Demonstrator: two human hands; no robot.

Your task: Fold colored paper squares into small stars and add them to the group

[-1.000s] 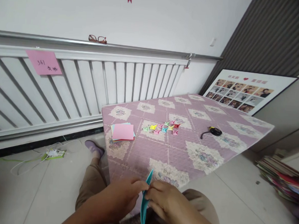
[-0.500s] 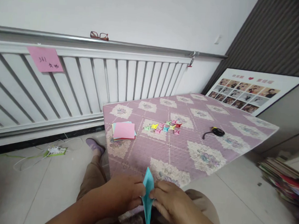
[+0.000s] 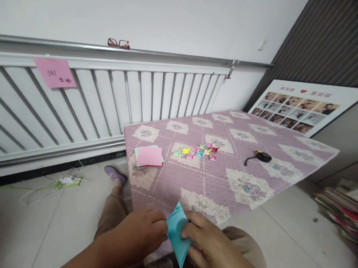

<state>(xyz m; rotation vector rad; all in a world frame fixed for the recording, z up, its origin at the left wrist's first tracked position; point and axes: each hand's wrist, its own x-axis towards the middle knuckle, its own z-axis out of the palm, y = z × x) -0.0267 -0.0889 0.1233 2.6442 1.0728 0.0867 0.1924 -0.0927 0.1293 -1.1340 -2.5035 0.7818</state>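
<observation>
A folded sheet of blue paper is held between my two hands, just above the near edge of the table. Its pointed ends face up and down, and its broad face is turned toward me. My left hand pinches the paper's left edge with fingers closed. From the right, my right hand grips it, thumb on the face and fingers behind. Beyond them, several small folded paper pieces in mixed colours lie grouped on the table. To their left is a stack of coloured paper sheets, pink on top.
A purple floral tablecloth covers the table. On its right lies a coiled black item with a strap. A white radiator runs along the wall, with glasses on its pipe. A power strip sits on the floor.
The blue paper has turned from nearly edge-on to showing its broad face. My left hand has shifted slightly down and left along its edge; both hands keep hold.
</observation>
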